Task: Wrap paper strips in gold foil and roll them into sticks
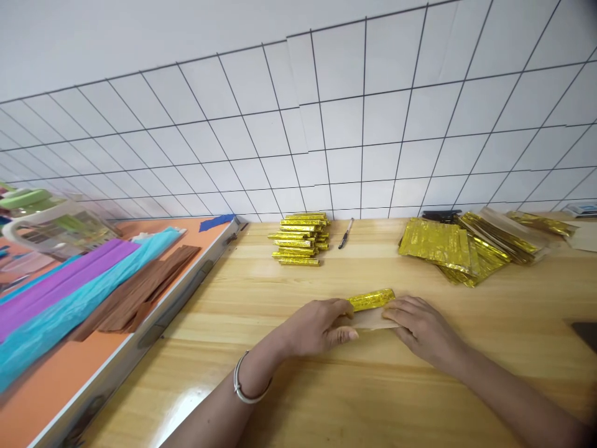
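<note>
A gold foil paper [372, 300] lies on the wooden table in front of me, its far part rolled or folded over and its pale backing facing up nearer me. My left hand [317, 326], with a silver bangle on the wrist, grips the left end, fingers curled and thumb stretched below. At the right end, my right hand [422, 325] has bent fingers pressed on the foil roll and the pale backing. Both hands partly cover the paper's ends. Beyond them sits a stack of thin gold foil rolls [301, 239].
Flat gold foil sheets [438, 246] lie in a pile at the right, near the tiled wall. A pen [346, 234] rests beside the stack of rolls. Left of a raised edge, an orange surface [186, 239] carries purple, blue and brown crepe paper [144, 292] and a clear plastic container [60, 224].
</note>
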A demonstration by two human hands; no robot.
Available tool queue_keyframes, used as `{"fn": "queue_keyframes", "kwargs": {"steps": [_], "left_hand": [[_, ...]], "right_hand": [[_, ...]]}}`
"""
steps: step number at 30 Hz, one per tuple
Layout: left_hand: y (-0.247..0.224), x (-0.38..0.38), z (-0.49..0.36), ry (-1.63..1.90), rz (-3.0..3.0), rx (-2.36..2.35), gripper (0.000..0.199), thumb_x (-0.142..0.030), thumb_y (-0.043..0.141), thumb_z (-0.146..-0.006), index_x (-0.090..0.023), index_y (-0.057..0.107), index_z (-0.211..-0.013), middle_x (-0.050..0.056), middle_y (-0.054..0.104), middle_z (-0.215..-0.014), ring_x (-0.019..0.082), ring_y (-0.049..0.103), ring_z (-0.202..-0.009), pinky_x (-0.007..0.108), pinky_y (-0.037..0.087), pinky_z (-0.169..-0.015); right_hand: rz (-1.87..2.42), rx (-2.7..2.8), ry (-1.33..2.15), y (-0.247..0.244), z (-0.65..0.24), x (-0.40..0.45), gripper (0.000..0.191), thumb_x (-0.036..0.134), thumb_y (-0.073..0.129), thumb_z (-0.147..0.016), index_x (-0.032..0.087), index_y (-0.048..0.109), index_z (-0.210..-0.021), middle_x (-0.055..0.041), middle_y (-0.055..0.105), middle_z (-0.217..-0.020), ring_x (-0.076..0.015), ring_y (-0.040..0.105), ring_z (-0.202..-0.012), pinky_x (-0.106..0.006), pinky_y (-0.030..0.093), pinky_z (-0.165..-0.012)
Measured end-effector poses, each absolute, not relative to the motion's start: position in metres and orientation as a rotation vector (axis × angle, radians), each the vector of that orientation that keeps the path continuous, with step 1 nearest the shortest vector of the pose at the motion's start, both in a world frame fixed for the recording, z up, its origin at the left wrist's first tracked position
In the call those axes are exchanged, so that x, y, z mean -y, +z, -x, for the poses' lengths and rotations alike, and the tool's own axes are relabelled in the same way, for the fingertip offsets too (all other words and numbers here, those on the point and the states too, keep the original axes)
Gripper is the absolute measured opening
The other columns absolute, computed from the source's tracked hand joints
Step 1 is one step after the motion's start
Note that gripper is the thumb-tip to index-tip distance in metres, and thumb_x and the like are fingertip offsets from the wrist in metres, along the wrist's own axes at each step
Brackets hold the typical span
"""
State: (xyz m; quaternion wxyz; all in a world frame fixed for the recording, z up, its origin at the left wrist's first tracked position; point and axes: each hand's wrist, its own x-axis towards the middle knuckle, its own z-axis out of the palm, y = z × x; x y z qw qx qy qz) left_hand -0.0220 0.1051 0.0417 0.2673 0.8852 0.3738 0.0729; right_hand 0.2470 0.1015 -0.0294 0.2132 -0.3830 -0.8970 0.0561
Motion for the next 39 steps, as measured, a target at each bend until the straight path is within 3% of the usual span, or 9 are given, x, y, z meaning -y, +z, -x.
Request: {"fn": "queue_keyframes", "kwargs": {"steps": [3, 5, 8, 15, 21, 26, 31, 35, 39], "left_hand": [[0.045, -0.103, 0.022, 0.12, -2.376, -0.973, 0.042, -0.054, 0.055, -0.076, -0.019, 0.053, -0.099, 0.002, 0.061, -0.09, 0.017, 0.057, -0.075, 0.023, 0.042, -0.067], [0.042, -0.102, 0.02, 0.095, -2.388, -1.035, 0.034, -0.047, 0.06, -0.074, -0.019, 0.055, -0.092, 0.002, 0.06, -0.086, 0.015, 0.056, -0.071, 0.022, 0.041, -0.062], [0.037, -0.101, 0.016, 0.109, -2.417, -1.121, 0.016, -0.033, 0.053, -0.079, -0.018, 0.056, -0.08, 0.002, 0.061, -0.085, 0.014, 0.056, -0.068, 0.022, 0.04, -0.06], [0.029, -0.103, 0.011, 0.187, -2.373, -1.213, 0.029, -0.029, 0.035, -0.09, -0.018, 0.062, -0.089, 0.005, 0.064, -0.092, 0.016, 0.059, -0.082, 0.024, 0.045, -0.075], [0.015, -0.103, 0.005, 0.217, -2.377, -1.333, 0.028, -0.028, 0.038, -0.088, -0.017, 0.063, -0.083, 0.006, 0.063, -0.089, 0.016, 0.059, -0.081, 0.024, 0.045, -0.077], [0.009, -0.101, 0.001, 0.217, -2.432, -1.385, 0.019, -0.023, 0.043, -0.084, -0.016, 0.058, -0.074, 0.005, 0.059, -0.084, 0.017, 0.057, -0.081, 0.025, 0.045, -0.074], [0.011, -0.1, 0.001, 0.228, -2.465, -1.379, 0.003, -0.018, 0.05, -0.079, -0.018, 0.052, -0.08, 0.003, 0.055, -0.087, 0.016, 0.054, -0.08, 0.024, 0.044, -0.067], [0.012, -0.098, 0.002, 0.236, -2.457, -1.355, 0.016, -0.016, 0.05, -0.08, -0.02, 0.05, -0.095, 0.004, 0.051, -0.101, 0.014, 0.053, -0.078, 0.023, 0.045, -0.068], [0.011, -0.097, 0.001, 0.186, -2.55, -1.276, 0.011, -0.016, 0.045, -0.085, -0.019, 0.054, -0.091, 0.005, 0.052, -0.099, 0.016, 0.052, -0.087, 0.027, 0.045, -0.078]], "right_hand": [[1.044, 2.495, 0.186, -0.028, -0.247, -0.1, 0.027, 0.016, 0.05, -0.082, 0.023, 0.059, -0.106, -0.006, 0.063, -0.105, -0.0213, 0.052, -0.103, -0.041, 0.039, -0.093], [1.039, 2.489, 0.275, -0.026, -0.249, -0.101, 0.026, 0.016, 0.05, -0.081, 0.022, 0.058, -0.105, -0.0063, 0.063, -0.105, -0.0212, 0.052, -0.104, -0.04, 0.04, -0.092], [1.064, 2.436, 0.457, -0.023, -0.253, -0.105, 0.019, 0.02, 0.052, -0.082, 0.022, 0.057, -0.1, -0.0064, 0.062, -0.102, -0.0203, 0.052, -0.101, -0.037, 0.043, -0.087], [1.071, 2.273, 0.633, -0.026, -0.252, -0.11, 0.014, 0.03, 0.047, -0.088, 0.022, 0.059, -0.087, -0.0045, 0.062, -0.089, -0.0178, 0.053, -0.088, -0.033, 0.043, -0.077], [1.197, 2.21, 0.547, -0.03, -0.242, -0.112, 0.018, 0.031, 0.046, -0.089, 0.021, 0.059, -0.081, -0.0025, 0.058, -0.075, -0.0174, 0.051, -0.077, -0.032, 0.041, -0.069], [1.255, 2.25, 0.369, -0.031, -0.24, -0.112, 0.013, 0.028, 0.048, -0.087, 0.021, 0.059, -0.091, -0.0039, 0.06, -0.083, -0.0196, 0.05, -0.084, -0.033, 0.041, -0.074], [1.273, 2.305, 0.199, -0.037, -0.239, -0.112, 0.018, 0.026, 0.051, -0.085, 0.021, 0.059, -0.099, -0.0064, 0.061, -0.088, -0.0219, 0.051, -0.089, -0.036, 0.043, -0.078], [1.288, 2.311, 0.145, -0.039, -0.238, -0.112, 0.024, 0.028, 0.053, -0.083, 0.02, 0.059, -0.106, -0.008, 0.061, -0.092, -0.0229, 0.05, -0.092, -0.037, 0.043, -0.079], [1.292, 2.31, 0.086, -0.033, -0.236, -0.111, 0.027, 0.026, 0.056, -0.082, 0.019, 0.059, -0.108, -0.01, 0.057, -0.101, -0.0236, 0.048, -0.096, -0.038, 0.043, -0.083]]}}
